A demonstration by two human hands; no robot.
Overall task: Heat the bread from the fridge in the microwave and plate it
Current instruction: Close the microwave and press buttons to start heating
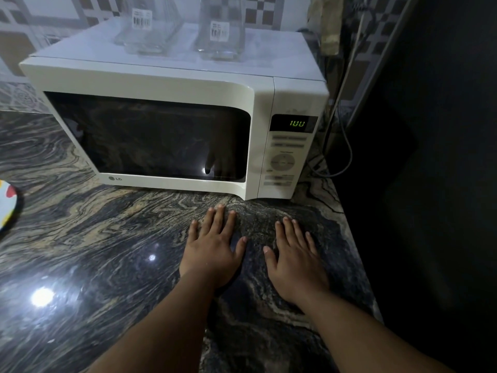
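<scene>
**While the microwave door is shut, two flat hands rest on a marbled counter**

Where the view looks down from head height, a glossy dark stone countertop (88, 251) with swirling tan and grey veins fills most of the scene, catching bright spots of reflected light at lower left. A white microwave (174, 84) sits at the back of it, against a wall of patterned tiles (53, 20). Its door is closed, and the green display (297, 123) reads what looks like 100. Two clear containers (219, 33) with barcode stickers stand on top of the microwave. A grey cable (347, 146) hangs down just to its right, beside a large dark surface that takes up the right side of the view.

The left hand (212, 249) lies palm down on the counter in front of the microwave, fingers straight and slightly spread, holding nothing. The right hand (295, 259) lies the same way just beside it, also released and flat on the stone.

The bread cannot be seen; the dark door window (139, 138) shows only reflections, including a hand's. At the far left edge, a colourful plate (8, 205) is cut off by the frame. The control panel (282, 162) buttons are too blurred to read.
</scene>
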